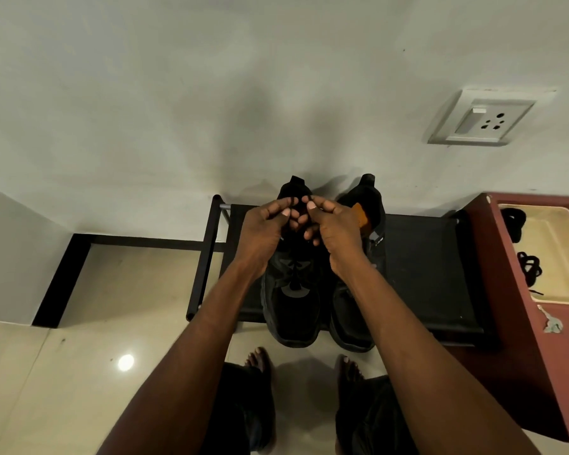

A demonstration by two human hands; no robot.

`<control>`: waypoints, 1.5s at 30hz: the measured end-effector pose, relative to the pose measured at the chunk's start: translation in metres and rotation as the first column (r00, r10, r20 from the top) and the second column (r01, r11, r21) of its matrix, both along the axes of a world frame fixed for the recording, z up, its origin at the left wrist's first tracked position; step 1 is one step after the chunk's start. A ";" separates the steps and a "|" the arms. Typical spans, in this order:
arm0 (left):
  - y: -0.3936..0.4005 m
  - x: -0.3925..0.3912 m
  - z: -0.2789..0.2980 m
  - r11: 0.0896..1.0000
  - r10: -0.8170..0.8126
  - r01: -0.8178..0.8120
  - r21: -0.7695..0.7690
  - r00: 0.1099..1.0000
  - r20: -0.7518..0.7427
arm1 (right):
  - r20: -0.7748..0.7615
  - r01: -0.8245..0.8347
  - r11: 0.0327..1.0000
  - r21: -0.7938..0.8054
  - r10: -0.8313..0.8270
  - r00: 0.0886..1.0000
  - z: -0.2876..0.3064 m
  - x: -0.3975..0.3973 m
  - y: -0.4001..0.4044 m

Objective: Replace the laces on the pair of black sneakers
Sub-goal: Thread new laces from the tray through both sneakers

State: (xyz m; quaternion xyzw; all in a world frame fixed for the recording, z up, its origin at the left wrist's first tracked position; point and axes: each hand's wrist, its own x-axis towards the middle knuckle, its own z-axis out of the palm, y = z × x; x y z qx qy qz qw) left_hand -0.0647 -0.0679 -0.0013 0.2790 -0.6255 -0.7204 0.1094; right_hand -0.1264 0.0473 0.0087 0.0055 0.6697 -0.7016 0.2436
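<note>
Two black sneakers stand side by side on a low black rack (424, 267), toes toward me. The left sneaker (293, 303) has black lace crossing its front. The right sneaker (352, 320) shows an orange lining near its opening. Both hands meet over the left sneaker's tongue. My left hand (265, 229) and my right hand (337, 228) have curled fingers, thumbs and fingertips pinching what looks like the black lace at the top eyelets. The lace between the fingers is hard to make out against the dark shoe.
A maroon cabinet (519, 339) stands at the right with a cream tray (562, 257) holding black laces (529, 267). A wall socket (483, 118) sits on the white wall above. My bare feet (260, 359) stand on the glossy tile floor before the rack.
</note>
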 end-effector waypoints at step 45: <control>-0.003 0.001 -0.005 0.869 0.131 -0.133 -0.477 0.991 -0.036 | -0.058 -0.239 0.953 0.187 0.253 0.966 -0.005 -0.007 0.011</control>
